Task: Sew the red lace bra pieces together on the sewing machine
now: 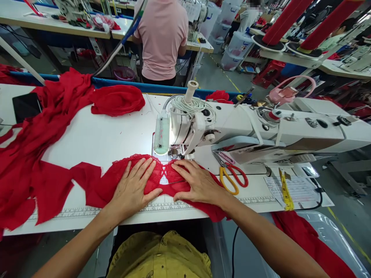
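Observation:
A red lace bra (pixel 152 185) lies spread in front of the sewing machine (pixel 185 127), its crossed centre straps near the needle area. Flat on its left cup rests my left hand (pixel 135 185), fingers stretched toward the machine. My right hand (pixel 197 179) presses on the right cup with its fingers spread and the thumb pointing left. Neither hand grips anything. To the right of my right hand lie scissors with yellow handles (pixel 228 181) and another pair with red handles (pixel 240 175).
Red fabric pieces (pixel 52 127) trail over the table's left side, beside a black phone-like slab (pixel 27 107). A red bundle (pixel 118 99) sits behind. Paper with a yellow tape measure (pixel 286 193) lies at right, above a clear bin (pixel 327 227). A person in pink (pixel 164 38) sits ahead.

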{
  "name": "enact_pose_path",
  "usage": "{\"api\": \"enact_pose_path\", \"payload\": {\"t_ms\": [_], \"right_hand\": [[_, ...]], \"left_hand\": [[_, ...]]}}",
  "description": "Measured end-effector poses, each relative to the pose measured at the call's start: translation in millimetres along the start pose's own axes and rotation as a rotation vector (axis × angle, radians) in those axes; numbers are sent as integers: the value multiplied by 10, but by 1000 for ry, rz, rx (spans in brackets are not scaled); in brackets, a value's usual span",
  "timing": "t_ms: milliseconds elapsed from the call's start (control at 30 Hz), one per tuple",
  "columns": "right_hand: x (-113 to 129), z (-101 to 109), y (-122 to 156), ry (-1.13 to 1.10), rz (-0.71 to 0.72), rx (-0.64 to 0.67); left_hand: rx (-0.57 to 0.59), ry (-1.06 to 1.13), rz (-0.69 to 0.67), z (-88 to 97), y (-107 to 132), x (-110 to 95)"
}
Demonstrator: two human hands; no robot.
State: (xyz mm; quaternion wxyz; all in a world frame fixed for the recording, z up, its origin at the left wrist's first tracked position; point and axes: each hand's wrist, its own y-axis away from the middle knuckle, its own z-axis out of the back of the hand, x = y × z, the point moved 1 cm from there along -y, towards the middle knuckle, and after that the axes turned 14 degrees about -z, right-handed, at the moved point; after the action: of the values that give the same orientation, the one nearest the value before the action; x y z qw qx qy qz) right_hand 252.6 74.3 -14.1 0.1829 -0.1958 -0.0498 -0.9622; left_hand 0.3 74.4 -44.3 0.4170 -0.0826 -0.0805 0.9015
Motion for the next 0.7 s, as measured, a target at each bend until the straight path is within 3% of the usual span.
{"api": "enact_pose_path", "payload": {"t_ms": [700], "right_hand": [[-15,9,-32,-28,-3,11]], "left_hand": [[-18,5,-7,4,-29,60]]}}
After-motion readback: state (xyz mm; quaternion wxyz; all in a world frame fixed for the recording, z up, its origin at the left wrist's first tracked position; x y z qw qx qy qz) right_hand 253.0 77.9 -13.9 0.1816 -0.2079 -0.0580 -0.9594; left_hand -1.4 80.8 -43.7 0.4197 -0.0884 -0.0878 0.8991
